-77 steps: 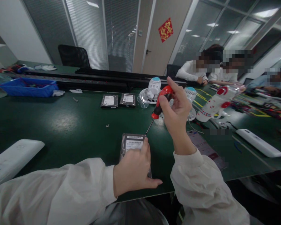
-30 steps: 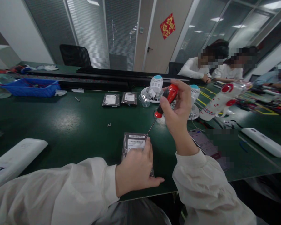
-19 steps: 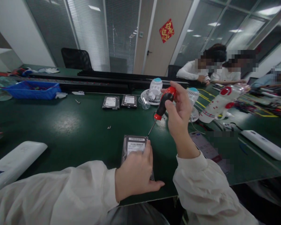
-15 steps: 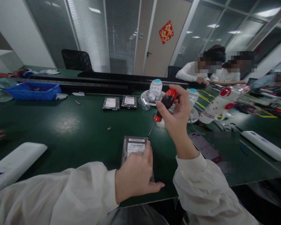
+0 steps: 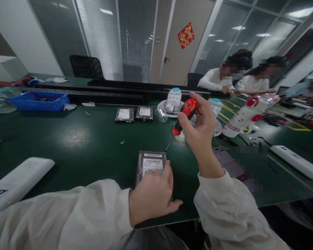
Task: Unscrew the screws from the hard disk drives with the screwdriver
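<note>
The left hand [image 5: 152, 194], thumb spread wide, lies upon the hard drive [image 5: 151, 162], while the right hand [image 5: 201, 128] grips the screwdriver [image 5: 176, 131], whose slanted shaft, its tip at the drive's corner just beyond the left fingers, would probably work better more upright.

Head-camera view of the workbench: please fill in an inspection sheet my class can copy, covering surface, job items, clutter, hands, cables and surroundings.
Surface: flat dark green tabletop, glare patch at left.
Job items: rectangular black-and-silver metal hard drive; metal screwdriver with red-and-black handle, tip at the drive's far right corner, contact too small to confirm.
Clutter: two dark rectangular labelled drives farther back; tiny pale bits; blue plastic bin; white plastic fans with blue tops.
Hands: left hand lies across the drive; right hand grips the screwdriver.
Cables: thin pale cable near the right wrist; tangled wires at far right.
Surroundings: black mesh chair; seated people; door with red diamond-shaped sign.
</note>
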Motion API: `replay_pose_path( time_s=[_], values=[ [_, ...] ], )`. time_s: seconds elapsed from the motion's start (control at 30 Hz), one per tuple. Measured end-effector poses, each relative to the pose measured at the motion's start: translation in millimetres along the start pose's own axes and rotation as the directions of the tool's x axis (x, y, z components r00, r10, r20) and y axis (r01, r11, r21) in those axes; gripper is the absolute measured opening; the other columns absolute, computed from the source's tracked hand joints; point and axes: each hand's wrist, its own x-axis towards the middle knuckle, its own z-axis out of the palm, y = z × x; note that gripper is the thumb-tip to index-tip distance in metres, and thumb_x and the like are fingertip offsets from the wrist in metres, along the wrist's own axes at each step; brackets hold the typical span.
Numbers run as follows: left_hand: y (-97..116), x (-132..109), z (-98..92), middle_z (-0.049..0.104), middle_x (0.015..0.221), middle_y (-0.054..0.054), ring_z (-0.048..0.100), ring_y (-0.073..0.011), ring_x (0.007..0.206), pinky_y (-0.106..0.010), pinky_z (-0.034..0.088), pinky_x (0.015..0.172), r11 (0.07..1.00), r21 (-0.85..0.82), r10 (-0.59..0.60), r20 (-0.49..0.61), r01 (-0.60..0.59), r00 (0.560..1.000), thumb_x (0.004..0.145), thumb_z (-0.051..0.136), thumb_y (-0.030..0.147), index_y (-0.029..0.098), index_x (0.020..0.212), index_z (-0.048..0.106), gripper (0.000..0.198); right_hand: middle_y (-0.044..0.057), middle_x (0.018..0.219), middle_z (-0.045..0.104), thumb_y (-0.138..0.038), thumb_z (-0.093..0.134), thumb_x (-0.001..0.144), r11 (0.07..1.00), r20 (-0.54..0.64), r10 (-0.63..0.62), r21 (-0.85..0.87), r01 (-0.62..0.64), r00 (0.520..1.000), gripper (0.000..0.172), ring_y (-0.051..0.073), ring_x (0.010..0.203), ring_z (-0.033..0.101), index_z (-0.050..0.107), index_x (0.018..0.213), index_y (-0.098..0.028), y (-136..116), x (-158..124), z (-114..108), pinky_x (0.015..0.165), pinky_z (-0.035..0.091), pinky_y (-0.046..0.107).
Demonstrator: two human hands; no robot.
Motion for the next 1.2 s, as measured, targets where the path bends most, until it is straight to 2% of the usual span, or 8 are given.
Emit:
replay_pose_path(
  time_s=[0.13,0.2,0.3,0.43,0.63,0.83,1.07,1.2],
  values=[
    [9.7,-9.5,-0.5,0.068,0.132,-0.021,0.067,-0.0216,0.082,-0.033,0.046,0.06,0.979,0.127,0.182,-0.186,-0.16,0.966,0.104,0.047,0.033,0.006,0.125,0.069,0.04,0.006,0.136,0.059,-0.031,0.062,0.094,0.994,0.01,0.012,0.106,-0.013,1.0,0.048,0.021,0.107,0.071,0.05,0.141,-0.034,-3.0,-0.4,-0.4,0.096,0.058,0.046],
    [13.6,-13.9,-1.6,0.072,0.12,-0.016,0.064,-0.0209,0.085,-0.032,0.043,0.06,0.96,0.145,0.268,-0.235,-0.239,0.935,0.104,0.046,0.023,0.009,0.117,0.071,0.031,0.005,0.127,0.061,-0.03,0.063,0.093,0.993,-0.001,-0.004,0.12,0.004,1.0,0.043,0.021,0.105,0.071,0.053,0.135,-0.034,-2.1,-0.2,0.1,0.094,0.058,0.045],
    [16.2,-16.5,-1.9,0.071,0.112,-0.014,0.06,-0.0219,0.088,-0.034,0.043,0.064,0.945,0.125,0.326,-0.244,-0.303,0.913,0.104,0.046,0.023,0.01,0.107,0.072,0.029,0.005,0.119,0.063,-0.035,0.071,0.088,0.999,-0.021,-0.035,0.035,0.035,0.999,0.047,0.023,0.107,0.066,0.057,0.132,-0.032,2.1,0.5,0.5,0.094,0.056,0.048],
    [14.8,-13.2,2.5,0.069,0.102,-0.012,0.057,-0.0235,0.092,-0.038,0.043,0.076,0.95,0.092,0.312,-0.246,-0.299,0.918,0.102,0.05,0.022,0.01,0.1,0.071,0.024,0.004,0.118,0.064,-0.039,0.077,0.083,0.998,-0.045,-0.053,-0.03,0.052,0.998,0.052,0.023,0.104,0.063,0.059,0.13,-0.032,5.1,1.1,-1.2,0.091,0.057,0.047],
    [11.8,-9.7,5.8,0.065,0.094,-0.01,0.054,-0.0233,0.09,-0.037,0.039,0.072,0.957,0.053,0.289,-0.224,-0.284,0.931,0.102,0.052,0.021,0.011,0.097,0.069,0.02,0.004,0.132,0.063,-0.037,0.061,0.094,0.999,0.036,-0.023,0.035,0.022,0.999,0.045,0.023,0.112,0.065,0.056,0.139,-0.033,1.4,0.3,-2.3,0.1,0.055,0.05],
    [9.0,-9.1,3.3,0.062,0.091,-0.008,0.054,-0.0229,0.087,-0.037,0.037,0.072,0.955,0.035,0.296,-0.218,-0.295,0.93,0.102,0.051,0.021,0.01,0.096,0.068,0.021,0.004,0.123,0.062,-0.036,0.075,0.084,0.999,-0.02,-0.046,0.01,0.046,0.999,0.051,0.022,0.105,0.064,0.056,0.132,-0.033,0.0,1.8,1.0,0.091,0.058,0.045],
    [7.6,-7.4,3.7,0.061,0.089,-0.007,0.053,-0.0229,0.087,-0.037,0.038,0.073,0.957,0.03,0.287,-0.24,-0.288,0.928,0.101,0.053,0.021,0.01,0.093,0.068,0.02,0.007,0.136,0.057,-0.042,0.052,0.098,0.985,0.078,0.02,0.172,-0.033,0.997,0.043,0.024,0.115,0.065,0.051,0.14,-0.033,1.8,-1.1,-0.6,0.102,0.056,0.052],
    [6.7,-6.7,2.1,0.061,0.089,-0.008,0.054,-0.0227,0.087,-0.037,0.038,0.073,0.956,0.031,0.292,-0.214,-0.293,0.932,0.101,0.053,0.021,0.011,0.095,0.068,0.019,0.005,0.122,0.059,-0.046,0.065,0.092,0.998,-0.02,-0.014,0.054,0.015,1.0,0.043,0.021,0.103,0.065,0.055,0.131,-0.032,0.4,-0.5,1.5,0.093,0.059,0.046]
  ],
)
